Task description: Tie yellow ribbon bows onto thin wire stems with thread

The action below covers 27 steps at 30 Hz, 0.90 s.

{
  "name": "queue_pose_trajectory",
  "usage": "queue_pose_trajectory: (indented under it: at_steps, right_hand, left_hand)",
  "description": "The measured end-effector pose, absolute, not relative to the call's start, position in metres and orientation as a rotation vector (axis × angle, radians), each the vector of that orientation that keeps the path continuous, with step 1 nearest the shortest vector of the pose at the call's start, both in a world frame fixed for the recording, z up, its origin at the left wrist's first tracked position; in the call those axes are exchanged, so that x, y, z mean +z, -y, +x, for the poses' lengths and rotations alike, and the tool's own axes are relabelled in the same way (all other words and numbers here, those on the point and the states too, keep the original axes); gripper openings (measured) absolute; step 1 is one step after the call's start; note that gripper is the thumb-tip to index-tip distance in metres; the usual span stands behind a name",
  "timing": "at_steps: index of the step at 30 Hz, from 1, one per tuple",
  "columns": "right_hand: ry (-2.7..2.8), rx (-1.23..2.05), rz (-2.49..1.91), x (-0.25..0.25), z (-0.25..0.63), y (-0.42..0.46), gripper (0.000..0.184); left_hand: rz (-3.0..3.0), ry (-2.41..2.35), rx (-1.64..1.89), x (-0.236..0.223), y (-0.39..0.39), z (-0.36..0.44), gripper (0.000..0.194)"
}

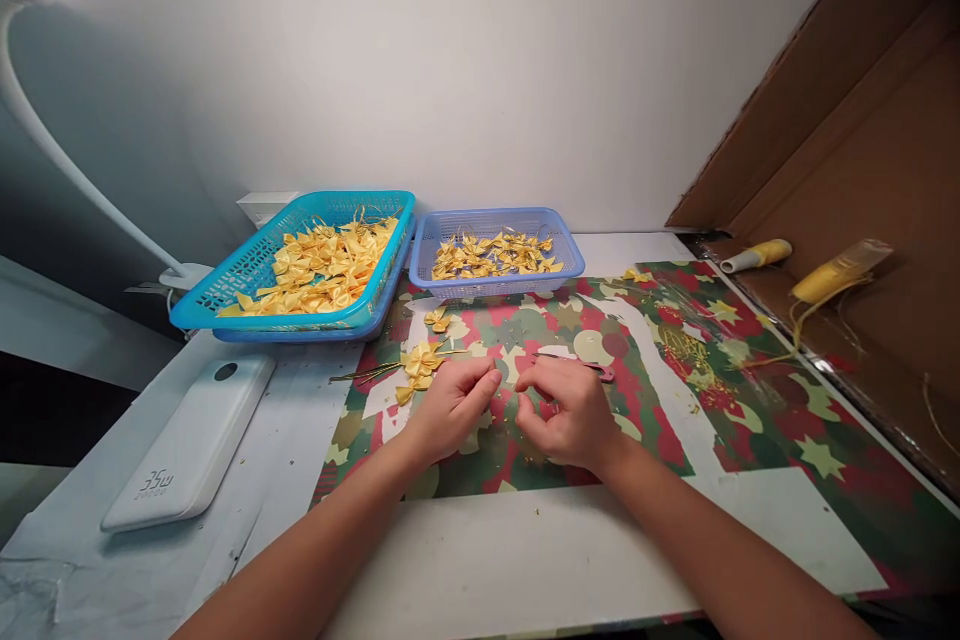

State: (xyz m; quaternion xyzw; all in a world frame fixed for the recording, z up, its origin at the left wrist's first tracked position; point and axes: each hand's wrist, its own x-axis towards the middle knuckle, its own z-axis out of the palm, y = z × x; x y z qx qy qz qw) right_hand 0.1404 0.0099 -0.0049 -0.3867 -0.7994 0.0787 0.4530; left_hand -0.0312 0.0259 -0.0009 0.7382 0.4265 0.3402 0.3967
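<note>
My left hand (pixel 459 408) is closed above the patterned mat, thumb pressed to the index finger. Whatever may be in that pinch is too small or hidden to make out. Facing it, my right hand (pixel 568 412) has curled fingers, with a gap between thumb and index fingertip and nothing visible there. Just behind the right hand lies a small tool with a dark pink handle (pixel 604 373), partly covered by the hand. Yellow ribbon bows (pixel 420 360) with gold ties lie left of my left hand, and a single bow (pixel 437 320) sits farther back.
A turquoise basket (pixel 184 308) of yellow bows stands at back left, stacked on a blue one. Beside it is a purple-blue basket (pixel 571 265) with smaller bows. A white power bank (pixel 187 450) lies left. Thread spools (pixel 832 275) and gold scraps (pixel 686 355) are right.
</note>
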Motion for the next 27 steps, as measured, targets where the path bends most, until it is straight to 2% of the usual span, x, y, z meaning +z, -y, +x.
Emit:
queue_pose_trajectory:
  at_steps: [11,13,18,27]
  right_hand:
    - [2.075,0.424,-1.103,-0.0001,0.1373,-0.0091,0.009]
    - [2.063,0.400,-1.075,-0.0017,0.1347,-0.0087,0.005]
    - [1.973,0.300,-0.991,-0.0080,0.1318,-0.0066,0.012]
    - [1.969,0.154,-0.981,-0.0078,0.1330,-0.0050,0.008]
  left_hand:
    - [1.793,-1.103,0.887,0.0007,-0.0262,-0.0302,0.036]
    - [1.784,-1.095,0.885,0.0003,-0.0262,-0.0301,0.037]
    - [1.761,-1.111,0.886,-0.0010,-0.0269,-0.0307,0.037]
    - [1.784,-1.124,0.842,-0.0020,-0.0282,-0.0311,0.037]
